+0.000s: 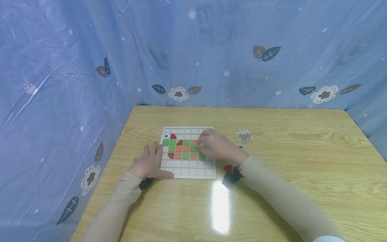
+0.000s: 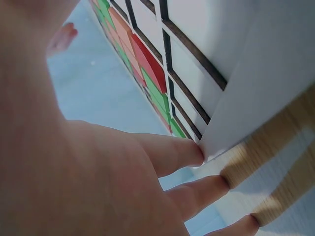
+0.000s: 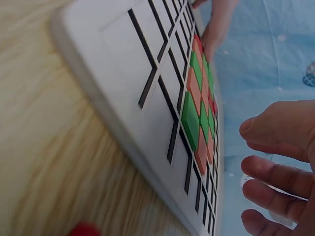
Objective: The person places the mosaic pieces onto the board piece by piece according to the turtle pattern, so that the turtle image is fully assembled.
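Observation:
A white grid board point(image 1: 188, 172) lies on the table, its squares partly filled with green point(image 1: 185, 155) and orange point(image 1: 178, 155) square tiles. Rounded red tiles point(image 1: 171, 155) and a round eye tile point(image 1: 167, 136) sit among them. My left hand point(image 1: 149, 163) rests at the board's left edge, fingers spread, thumb along the near edge. Over the right part of the board is my right hand point(image 1: 217, 145), hiding some squares. In the right wrist view its thumb and loosely bent fingers point(image 3: 268, 194) stand apart, nothing between them, beside the tiles.
A small picture card point(image 1: 245, 136) lies right of the board. Beside my right forearm are a red piece point(image 1: 228, 168) and a partly hidden blue piece point(image 1: 240, 147). A blue patterned curtain point(image 1: 211, 60) hangs behind and left of the wooden table point(image 1: 302, 141).

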{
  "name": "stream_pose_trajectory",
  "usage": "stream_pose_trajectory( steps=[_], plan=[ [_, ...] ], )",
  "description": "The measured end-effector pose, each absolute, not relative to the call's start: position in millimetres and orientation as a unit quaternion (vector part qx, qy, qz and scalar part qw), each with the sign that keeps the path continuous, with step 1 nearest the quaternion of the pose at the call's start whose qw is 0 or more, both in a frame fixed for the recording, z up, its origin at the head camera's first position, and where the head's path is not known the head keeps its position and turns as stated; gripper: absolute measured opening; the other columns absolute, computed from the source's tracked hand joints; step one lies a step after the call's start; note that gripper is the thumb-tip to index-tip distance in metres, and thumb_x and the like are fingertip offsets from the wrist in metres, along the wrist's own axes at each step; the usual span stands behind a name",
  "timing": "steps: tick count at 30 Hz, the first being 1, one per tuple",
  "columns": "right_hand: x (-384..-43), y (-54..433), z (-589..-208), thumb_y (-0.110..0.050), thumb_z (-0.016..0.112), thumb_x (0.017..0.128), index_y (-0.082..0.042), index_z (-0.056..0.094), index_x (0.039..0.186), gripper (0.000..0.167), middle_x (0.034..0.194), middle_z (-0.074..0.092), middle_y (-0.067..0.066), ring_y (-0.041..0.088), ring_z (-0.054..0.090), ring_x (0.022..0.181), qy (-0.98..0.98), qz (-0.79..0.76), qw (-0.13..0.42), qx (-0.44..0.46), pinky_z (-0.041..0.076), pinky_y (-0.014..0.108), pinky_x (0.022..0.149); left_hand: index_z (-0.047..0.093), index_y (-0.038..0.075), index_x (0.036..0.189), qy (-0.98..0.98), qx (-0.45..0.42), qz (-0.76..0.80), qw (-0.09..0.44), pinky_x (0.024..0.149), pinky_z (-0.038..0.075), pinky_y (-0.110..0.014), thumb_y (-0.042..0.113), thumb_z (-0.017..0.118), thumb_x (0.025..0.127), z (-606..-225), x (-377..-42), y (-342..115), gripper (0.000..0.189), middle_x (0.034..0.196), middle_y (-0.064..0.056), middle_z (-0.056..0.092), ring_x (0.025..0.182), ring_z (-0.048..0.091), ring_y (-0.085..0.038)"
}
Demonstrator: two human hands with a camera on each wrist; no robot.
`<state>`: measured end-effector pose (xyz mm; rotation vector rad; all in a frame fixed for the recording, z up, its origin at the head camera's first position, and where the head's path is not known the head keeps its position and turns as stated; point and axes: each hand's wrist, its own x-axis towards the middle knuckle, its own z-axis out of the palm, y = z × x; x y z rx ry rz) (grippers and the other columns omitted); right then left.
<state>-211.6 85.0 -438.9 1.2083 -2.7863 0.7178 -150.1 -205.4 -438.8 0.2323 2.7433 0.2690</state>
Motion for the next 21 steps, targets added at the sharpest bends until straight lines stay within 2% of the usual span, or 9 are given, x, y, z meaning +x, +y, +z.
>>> stream_pose_trajectory(
  steps=[2,7,15,21],
  plan=[
    [-209,92,-440,-0.021,0.073,0.098,-0.008,0.079,0.109,0.018,0.111,0.07,0.004,0.021,0.062,0.106,-0.891,0.233,0.018,0.389,0.057,0.038,0.091,0.017,-0.005,0.163,0.974,0.084,0.094,0.186,0.094,0.032,-0.091,0.07,0.082,0.074,-439,-150,-205,0.134,0.17,-0.032,0.013,0.153,0.012,-0.062],
    [-200,109,-439,-0.016,0.076,0.093,-0.009,0.078,0.106,0.015,0.113,0.07,0.005,0.023,0.062,0.11,-0.893,0.219,0.035,0.393,0.056,0.04,0.097,0.017,-0.005,0.163,0.974,0.083,0.095,0.189,0.095,0.031,-0.091,0.07,0.082,0.074,-438,-149,-205,0.134,0.17,-0.032,0.013,0.153,0.012,-0.062],
    [-183,127,-438,-0.007,0.077,0.087,-0.005,0.077,0.108,0.021,0.11,0.071,0.008,0.024,0.064,0.105,-0.884,0.214,0.074,0.41,0.059,0.039,0.088,0.016,-0.005,0.164,0.973,0.08,0.098,0.192,0.097,0.029,-0.091,0.07,0.082,0.075,-438,-150,-205,0.134,0.17,-0.032,0.011,0.153,0.01,-0.062],
    [-169,141,-441,-0.005,0.075,0.088,-0.006,0.077,0.11,0.022,0.109,0.069,0.003,0.018,0.063,0.1,-0.886,0.22,0.048,0.405,0.058,0.034,0.083,0.015,-0.005,0.164,0.973,0.079,0.097,0.192,0.097,0.029,-0.091,0.071,0.081,0.075,-441,-151,-206,0.134,0.17,-0.032,0.01,0.154,0.009,-0.062]
  ],
)
